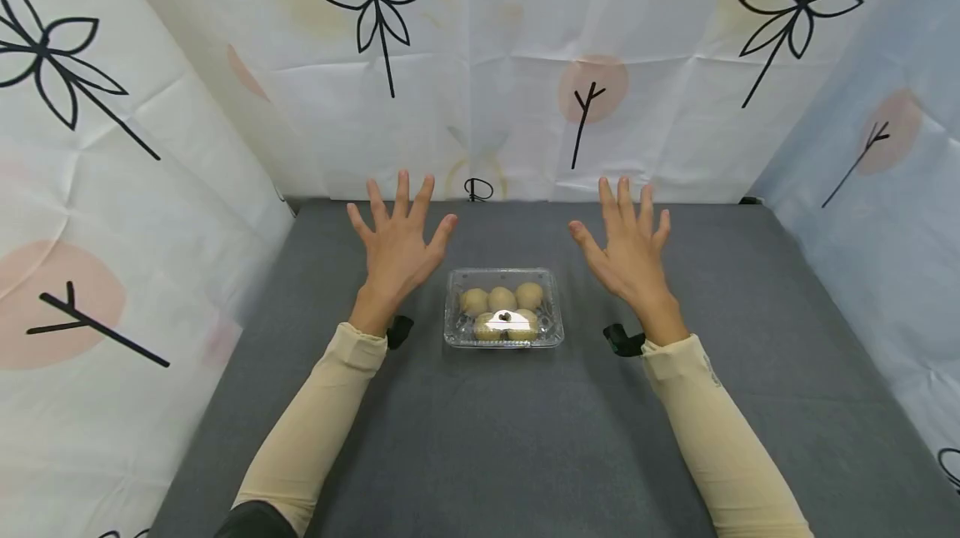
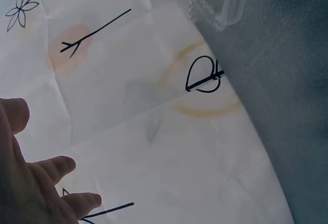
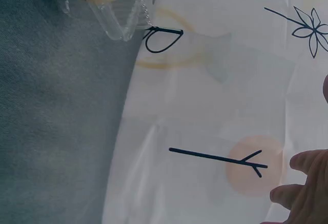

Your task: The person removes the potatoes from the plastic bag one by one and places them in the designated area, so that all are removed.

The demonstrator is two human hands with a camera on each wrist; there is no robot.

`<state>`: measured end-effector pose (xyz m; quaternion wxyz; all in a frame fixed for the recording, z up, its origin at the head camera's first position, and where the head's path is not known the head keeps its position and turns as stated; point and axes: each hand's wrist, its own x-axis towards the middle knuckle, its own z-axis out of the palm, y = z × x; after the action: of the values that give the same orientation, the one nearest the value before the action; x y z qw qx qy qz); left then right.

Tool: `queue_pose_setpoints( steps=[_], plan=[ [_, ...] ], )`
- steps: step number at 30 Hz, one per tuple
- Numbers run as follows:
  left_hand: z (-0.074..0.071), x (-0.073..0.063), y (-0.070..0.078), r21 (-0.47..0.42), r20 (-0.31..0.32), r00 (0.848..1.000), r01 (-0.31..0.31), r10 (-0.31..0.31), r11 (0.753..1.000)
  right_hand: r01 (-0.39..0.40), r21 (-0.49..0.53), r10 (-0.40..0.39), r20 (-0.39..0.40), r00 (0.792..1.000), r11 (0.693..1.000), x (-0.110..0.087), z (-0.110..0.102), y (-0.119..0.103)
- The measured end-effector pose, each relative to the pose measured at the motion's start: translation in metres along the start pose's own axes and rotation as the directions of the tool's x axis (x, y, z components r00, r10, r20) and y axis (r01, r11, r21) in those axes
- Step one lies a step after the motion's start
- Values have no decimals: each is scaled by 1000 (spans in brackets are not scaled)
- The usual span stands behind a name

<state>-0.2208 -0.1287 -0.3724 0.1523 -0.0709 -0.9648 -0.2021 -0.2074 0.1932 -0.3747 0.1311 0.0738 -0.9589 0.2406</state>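
Observation:
A clear plastic clamshell box [image 1: 503, 341] rests on the grey table, its lid down over several round, pale yellow-tan balls [image 1: 502, 299]. Light glares off the lid's front part. To the left of the box, my left hand [image 1: 400, 245] is held up with fingers spread, holding nothing. On the other side, my right hand [image 1: 628, 253] is raised the same way, fingers straight and thumb out. Both hands are apart from the box. A corner of the box [image 3: 114, 21] shows at the top of the right wrist view, and part of the box [image 2: 228, 3] in the left wrist view.
The grey table [image 1: 495, 438] ends at a white cloth backdrop [image 1: 510, 130] with black line flowers and pink spots. Similar cloth hangs along the left [image 1: 150, 271] and right [image 1: 885, 230] sides. A dark wrist strap mount [image 1: 624, 341] sits at the right wrist.

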Motion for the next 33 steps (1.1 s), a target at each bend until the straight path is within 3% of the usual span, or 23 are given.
queue_pose_setpoints(
  steps=[10,21,25,33],
  plan=[
    [20,-22,-9,-73,44,999,16,-13,997,21,126,-25,26,999,992,-19,23,14],
    [40,-49,-18,-124,159,987,26,-6,992,40,225,-74,144,987,973,-46,48,22],
    [45,-57,-22,-158,234,972,20,18,987,61,261,-116,200,973,963,-54,55,23],
    [52,-70,-25,-224,374,921,-27,111,974,53,303,-159,337,928,951,-69,66,22]
  ],
)
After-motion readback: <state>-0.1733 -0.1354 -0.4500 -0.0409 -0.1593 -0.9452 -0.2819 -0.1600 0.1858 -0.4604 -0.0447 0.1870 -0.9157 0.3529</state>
